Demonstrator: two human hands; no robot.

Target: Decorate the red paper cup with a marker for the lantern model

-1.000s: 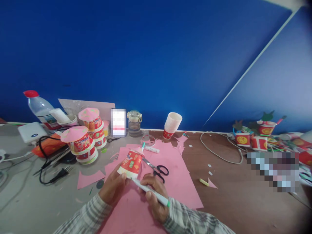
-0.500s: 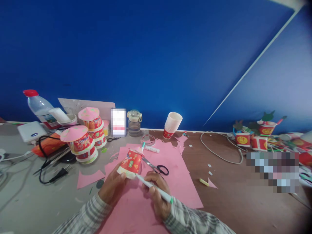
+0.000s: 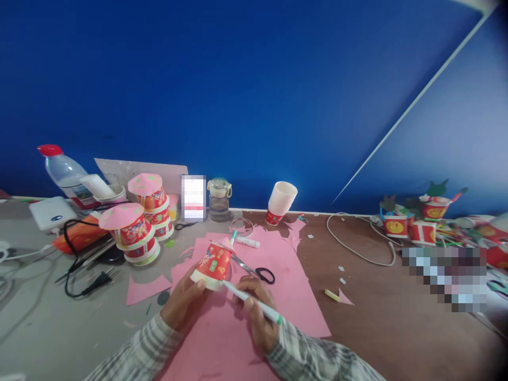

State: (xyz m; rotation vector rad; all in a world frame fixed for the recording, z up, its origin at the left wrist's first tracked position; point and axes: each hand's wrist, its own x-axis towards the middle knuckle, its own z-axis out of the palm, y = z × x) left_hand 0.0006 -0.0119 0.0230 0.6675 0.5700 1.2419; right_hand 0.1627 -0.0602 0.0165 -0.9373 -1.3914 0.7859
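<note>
A red paper cup [image 3: 217, 263] with printed figures and a pale rim is gripped in my left hand [image 3: 184, 301], tilted with its rim toward me. Between the fingers of my right hand [image 3: 257, 315] is a white marker [image 3: 254, 302] with a green end. Its tip touches or almost touches the cup's pale rim. Both hands are above a large pink paper sheet [image 3: 291, 296]. Just beyond my right hand lie scissors [image 3: 264, 274] with black handles, their blades partly behind the cup. A glue stick [image 3: 248, 242] and a teal marker cap [image 3: 234, 236] lie farther back.
Red cup models with pink cone roofs [image 3: 121, 217] stand at the left beside a black plug [image 3: 95, 284] and a plastic bottle [image 3: 65, 174]. A stack of paper cups [image 3: 282, 198] and a water jar [image 3: 219, 201] stand by the blue wall. Decorated cups [image 3: 397, 226] sit at right.
The marker has shifted slightly along the cup's rim, and its back end sits a little lower. My left hand holds the cup almost still.
</note>
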